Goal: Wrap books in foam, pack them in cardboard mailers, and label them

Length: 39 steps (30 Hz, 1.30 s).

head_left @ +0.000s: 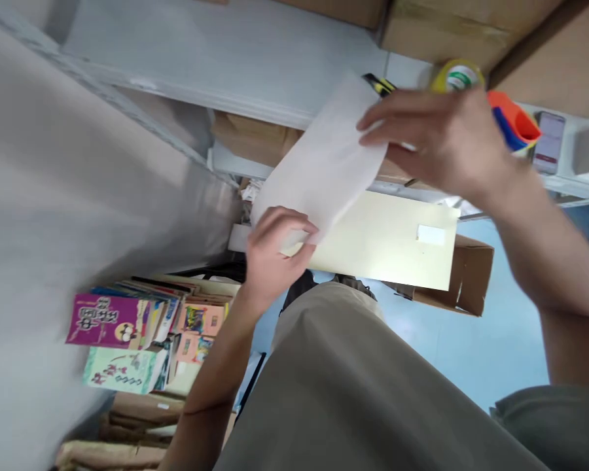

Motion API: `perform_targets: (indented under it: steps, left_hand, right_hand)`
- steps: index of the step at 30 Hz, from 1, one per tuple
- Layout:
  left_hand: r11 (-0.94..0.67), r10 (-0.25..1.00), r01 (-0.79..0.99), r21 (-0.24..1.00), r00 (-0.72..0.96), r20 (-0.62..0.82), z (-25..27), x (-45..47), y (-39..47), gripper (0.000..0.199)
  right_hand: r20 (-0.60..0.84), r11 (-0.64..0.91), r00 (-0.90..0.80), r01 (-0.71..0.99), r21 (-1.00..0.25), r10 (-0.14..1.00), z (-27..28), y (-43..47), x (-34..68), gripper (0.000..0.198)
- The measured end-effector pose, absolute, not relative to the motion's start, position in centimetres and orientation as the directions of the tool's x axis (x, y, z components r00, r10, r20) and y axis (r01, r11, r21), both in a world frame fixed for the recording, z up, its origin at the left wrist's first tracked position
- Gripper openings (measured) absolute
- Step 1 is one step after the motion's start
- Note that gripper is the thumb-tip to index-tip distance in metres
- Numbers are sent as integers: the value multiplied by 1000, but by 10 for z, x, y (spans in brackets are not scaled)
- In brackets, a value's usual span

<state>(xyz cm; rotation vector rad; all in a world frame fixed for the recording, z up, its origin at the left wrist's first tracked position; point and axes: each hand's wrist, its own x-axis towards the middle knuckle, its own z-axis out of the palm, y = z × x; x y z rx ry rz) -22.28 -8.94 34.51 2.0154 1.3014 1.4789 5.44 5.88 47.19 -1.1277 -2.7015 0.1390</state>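
A thin white sheet of paper [324,147] is held up, slanting from lower left to upper right. My left hand [277,252] pinches its lower end between thumb and fingers. At the upper right edge, my right hand [446,140] grips the same sheet with its fingertips. Below the sheet, a cream-coloured board [383,242] with a small white label is partly covered by it. A black and yellow utility knife [379,85] lies just beyond my right fingers, partly hidden by them.
A grey shelf [216,46] runs across the top, with cardboard boxes [436,33], a roll of yellow tape [456,75], an orange and blue object [515,121] and a phone [550,140]. Books [105,320] are stacked lower left. An open carton [474,275] sits on the blue floor.
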Motion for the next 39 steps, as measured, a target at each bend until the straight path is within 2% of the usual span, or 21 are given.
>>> perform_targets:
  steps: [2,5,8,12,15,18,21,23,25,27,30,33,36,39]
  left_hand:
    - [-559,818,445,700,155,555,321,-170,-89,21]
    - [-488,873,469,736,263,411,278,-97,-93,22]
    - [-336,926,589,735,350,143,235,-37,-96,24]
    - [-199,902,742,641,394,-176,181,26,-94,25]
    - [-176,828,803,570,434,-356,145,62,-92,26]
    - [-202,742,827,525,479,-469,111,87,-91,26]
    - [-216,689,844,490,488,-537,82,100,-93,27]
    - [-222,664,851,475,489,-566,67,105,-94,28]
    - [-224,645,851,475,495,-583,57,109,-95,30]
    - [-216,630,846,487,502,-593,51,113,-97,30]
    - [-193,613,835,515,513,-601,45,114,-100,30]
    - [-140,630,829,542,497,-597,43,101,-101,32]
    - [-7,727,841,540,375,-575,42,64,-100,33]
    - [191,835,836,514,138,-533,41,8,-99,38]
  right_hand:
    - [248,741,-705,664,-96,664,419,45,122,32]
    - [210,619,-584,763,-188,784,339,15,212,33]
    - [59,442,-443,860,-253,895,270,-16,276,36]
    - [-130,216,-259,937,-273,957,192,-41,322,38]
    - [-234,90,-171,943,-321,957,142,-47,335,43]
    - [-304,-23,-103,923,-385,947,103,-52,342,46]
    - [-347,-109,-57,891,-440,936,80,-61,344,50]
    - [-319,-146,-11,874,-463,948,73,-71,342,54]
    - [-264,-147,15,860,-488,964,69,-82,334,53]
    - [-259,-103,-47,839,-534,965,66,-92,321,48]
    - [-365,-52,-203,812,-581,909,53,-104,301,41]
    - [-464,-98,-195,838,-536,864,38,-114,293,39]
    - [-500,-147,-129,868,-475,857,29,-118,293,38]
    - [-500,-168,-79,887,-430,862,32,-113,282,37]
